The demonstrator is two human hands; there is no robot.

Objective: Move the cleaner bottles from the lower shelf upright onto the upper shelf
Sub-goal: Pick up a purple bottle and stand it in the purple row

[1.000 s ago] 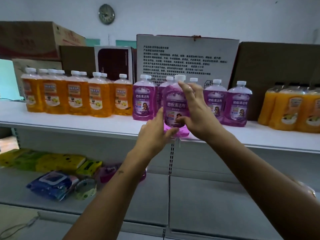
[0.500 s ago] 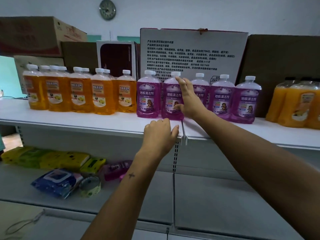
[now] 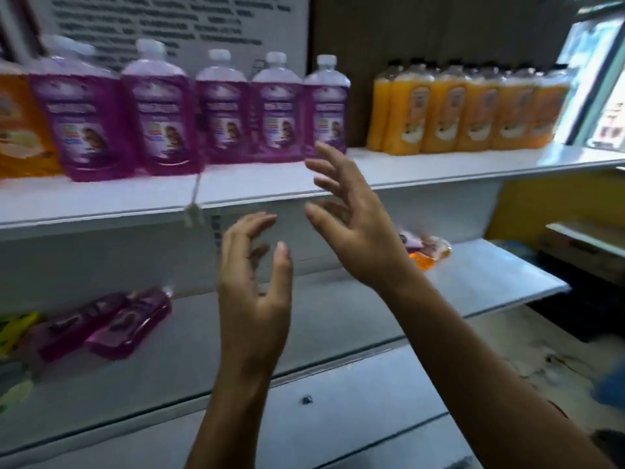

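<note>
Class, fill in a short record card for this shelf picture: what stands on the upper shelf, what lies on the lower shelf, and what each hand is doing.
upper shelf: five purple bottles upright in a row; orange bottles upright to their right
lower shelf: two purple bottles lying flat at left; another bottle lying at right, partly hidden
left hand: empty, fingers loosely curved
right hand: empty, fingers spread

Both hands hang empty in front of the shelving, the left hand [image 3: 253, 292] lower and the right hand [image 3: 351, 228] just below the upper shelf [image 3: 439, 167] edge. Above them a row of upright bottles [image 3: 223, 106] stands on that shelf. Left of the left hand, two bottles lying flat [image 3: 108, 323] rest on the lower shelf [image 3: 338, 309]; another fallen bottle [image 3: 426, 252] lies just right of the right hand.
</note>
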